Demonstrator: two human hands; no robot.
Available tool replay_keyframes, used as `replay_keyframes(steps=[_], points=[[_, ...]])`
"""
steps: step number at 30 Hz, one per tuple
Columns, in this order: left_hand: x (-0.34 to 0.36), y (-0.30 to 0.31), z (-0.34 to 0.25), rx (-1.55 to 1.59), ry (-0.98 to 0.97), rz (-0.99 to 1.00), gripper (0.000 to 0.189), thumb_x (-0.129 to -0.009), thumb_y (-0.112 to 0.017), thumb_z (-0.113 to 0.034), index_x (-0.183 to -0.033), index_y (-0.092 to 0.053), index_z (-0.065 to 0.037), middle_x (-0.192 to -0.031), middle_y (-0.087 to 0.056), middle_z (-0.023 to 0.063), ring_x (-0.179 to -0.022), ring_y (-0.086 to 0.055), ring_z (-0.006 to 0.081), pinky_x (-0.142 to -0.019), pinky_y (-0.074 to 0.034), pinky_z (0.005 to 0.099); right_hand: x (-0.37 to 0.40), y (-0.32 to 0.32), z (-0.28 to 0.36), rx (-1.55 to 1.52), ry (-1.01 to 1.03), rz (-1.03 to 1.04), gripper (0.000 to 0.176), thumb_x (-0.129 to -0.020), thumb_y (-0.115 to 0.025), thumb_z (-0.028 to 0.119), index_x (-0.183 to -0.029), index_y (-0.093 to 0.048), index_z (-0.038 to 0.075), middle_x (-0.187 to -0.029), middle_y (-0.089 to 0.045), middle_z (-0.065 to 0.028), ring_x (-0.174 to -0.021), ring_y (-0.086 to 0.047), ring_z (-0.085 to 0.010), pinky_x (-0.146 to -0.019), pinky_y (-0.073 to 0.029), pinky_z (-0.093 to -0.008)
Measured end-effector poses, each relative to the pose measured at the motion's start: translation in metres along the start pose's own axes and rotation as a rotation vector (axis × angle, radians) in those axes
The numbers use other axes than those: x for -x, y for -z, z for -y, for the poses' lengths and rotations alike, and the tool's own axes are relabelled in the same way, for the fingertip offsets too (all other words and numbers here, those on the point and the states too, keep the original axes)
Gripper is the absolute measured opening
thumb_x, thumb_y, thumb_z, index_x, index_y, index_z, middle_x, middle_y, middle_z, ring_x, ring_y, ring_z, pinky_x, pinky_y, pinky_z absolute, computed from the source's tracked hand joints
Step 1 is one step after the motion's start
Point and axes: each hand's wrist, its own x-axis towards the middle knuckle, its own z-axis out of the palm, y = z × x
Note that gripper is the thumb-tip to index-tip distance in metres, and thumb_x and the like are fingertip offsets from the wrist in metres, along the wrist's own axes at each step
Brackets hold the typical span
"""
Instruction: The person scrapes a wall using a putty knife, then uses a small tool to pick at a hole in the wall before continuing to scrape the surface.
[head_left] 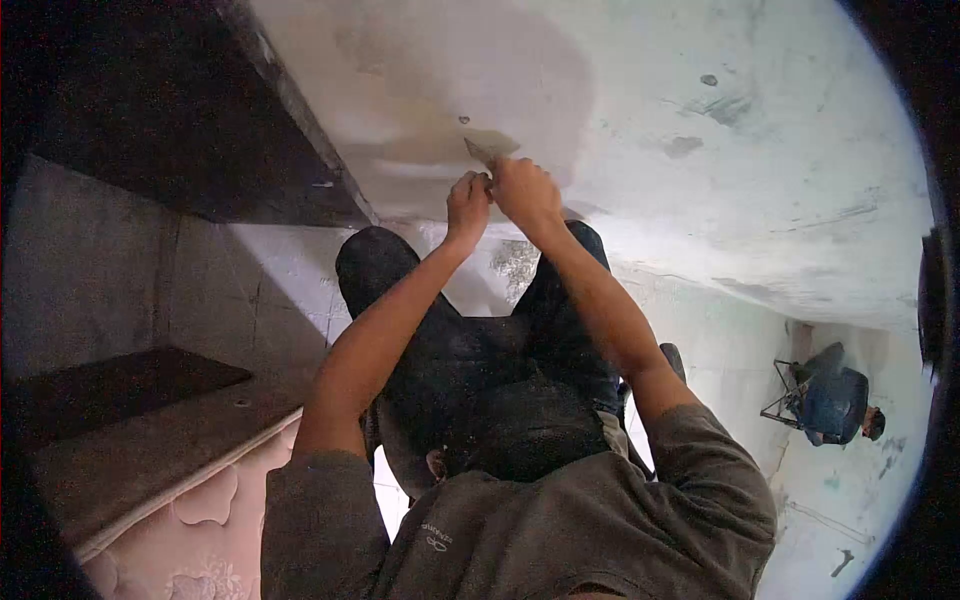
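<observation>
A putty knife with a flat metal blade presses against a pale plastered wall. My right hand is closed around its handle. My left hand is closed right beside it and grips the same handle from the left. Both arms stretch forward over my bent knees in dark trousers. A brownish damp patch surrounds the blade on the wall.
A dark recess with a grey slab ledge lies at left. A pink patterned surface is at the lower left. Another person in a blue top crouches at the far right by a metal frame.
</observation>
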Motion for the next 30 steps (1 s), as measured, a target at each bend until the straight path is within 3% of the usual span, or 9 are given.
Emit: replay_keyframes(steps=[2, 7, 9, 11, 12, 14, 21, 27, 30], points=[[0.002, 0.003, -0.010, 0.071, 0.188, 0.002, 0.035, -0.093, -0.045, -0.024, -0.077, -0.061, 0.003, -0.066, -0.057, 0.0124, -0.062, -0.056, 0.0212, -0.062, -0.044, 0.0357, 0.004, 0.008, -0.002, 0.038, -0.010, -0.006, 0.023, -0.087, -0.057, 0.023, -0.096, -0.066, 0.005, -0.087, -0.067, -0.0235, -0.080, -0.068, -0.0404, -0.068, -0.055, -0.0492], [0.004, 0.004, -0.006, 0.101, 0.150, 0.011, 0.034, -0.093, -0.045, -0.023, -0.077, -0.061, 0.002, -0.066, -0.057, 0.0121, -0.062, -0.056, 0.0222, -0.063, -0.044, 0.0356, 0.008, 0.022, 0.002, -0.092, -0.052, -0.062, 0.023, -0.084, -0.060, 0.023, -0.094, -0.067, 0.004, -0.081, -0.067, -0.0231, -0.076, -0.068, -0.0399, -0.067, -0.055, -0.0486], [0.002, -0.001, 0.006, 0.112, 0.140, 0.039, 0.034, -0.093, -0.045, -0.023, -0.077, -0.061, 0.002, -0.066, -0.057, 0.0120, -0.062, -0.056, 0.0226, -0.063, -0.044, 0.0355, -0.004, -0.009, -0.002, -0.039, -0.027, -0.040, 0.022, -0.084, -0.060, 0.023, -0.096, -0.067, 0.005, -0.081, -0.067, -0.0230, -0.076, -0.068, -0.0403, -0.067, -0.055, -0.0488], [0.001, -0.003, 0.022, -0.112, -0.097, -0.071, 0.033, -0.093, -0.045, -0.023, -0.077, -0.061, 0.002, -0.066, -0.058, 0.0116, -0.062, -0.056, 0.0226, -0.063, -0.044, 0.0352, -0.007, -0.021, -0.004, 0.008, 0.000, -0.033, 0.022, -0.085, -0.059, 0.023, -0.098, -0.067, 0.007, -0.081, -0.067, -0.0228, -0.076, -0.068, -0.0408, -0.067, -0.055, -0.0490], [-0.002, 0.000, 0.016, -0.115, -0.103, -0.073, 0.033, -0.093, -0.045, -0.023, -0.077, -0.061, 0.002, -0.066, -0.058, 0.0116, -0.062, -0.056, 0.0226, -0.063, -0.044, 0.0352, -0.003, -0.010, 0.000, 0.006, 0.004, -0.039, 0.022, -0.085, -0.059, 0.023, -0.098, -0.067, 0.007, -0.081, -0.067, -0.0228, -0.076, -0.068, -0.0408, -0.067, -0.055, -0.0490], [-0.001, 0.006, -0.002, 0.114, 0.180, -0.028, 0.034, -0.093, -0.045, -0.023, -0.077, -0.061, 0.002, -0.067, -0.058, 0.0116, -0.063, -0.056, 0.0221, -0.063, -0.044, 0.0347, 0.011, 0.021, 0.008, -0.091, -0.058, -0.058, 0.022, -0.092, -0.051, 0.024, -0.095, -0.065, 0.007, -0.083, -0.066, -0.0249, -0.079, -0.065, -0.0442, -0.069, -0.053, -0.0536], [-0.003, 0.008, -0.010, 0.007, 0.075, -0.025, 0.035, -0.093, -0.045, -0.024, -0.077, -0.062, 0.002, -0.067, -0.058, 0.0119, -0.062, -0.055, 0.0209, -0.063, -0.043, 0.0341, 0.007, 0.015, 0.001, -0.096, -0.064, -0.040, 0.023, -0.092, -0.053, 0.027, -0.097, -0.065, 0.008, -0.082, -0.065, -0.0249, -0.078, -0.065, -0.0445, -0.069, -0.053, -0.0537], [-0.006, 0.010, -0.004, 0.188, 0.187, -0.032, 0.036, -0.094, -0.046, -0.025, -0.077, -0.062, 0.003, -0.067, -0.058, 0.0108, -0.062, -0.055, 0.0197, -0.064, -0.043, 0.0350, 0.007, 0.022, 0.005, -0.066, -0.085, -0.110, 0.019, -0.087, -0.056, 0.020, -0.093, -0.066, 0.005, -0.083, -0.067, -0.0227, -0.077, -0.068, -0.0411, -0.067, -0.055, -0.0496], [-0.008, 0.009, 0.006, 0.097, 0.107, -0.031, 0.036, -0.093, -0.046, -0.025, -0.076, -0.062, 0.003, -0.067, -0.059, 0.0101, -0.063, -0.055, 0.0188, -0.065, -0.044, 0.0347, -0.003, 0.002, 0.004, 0.051, 0.031, -0.016, 0.020, -0.088, -0.055, 0.020, -0.094, -0.067, 0.005, -0.083, -0.067, -0.0216, -0.077, -0.068, -0.0409, -0.067, -0.055, -0.0493]])
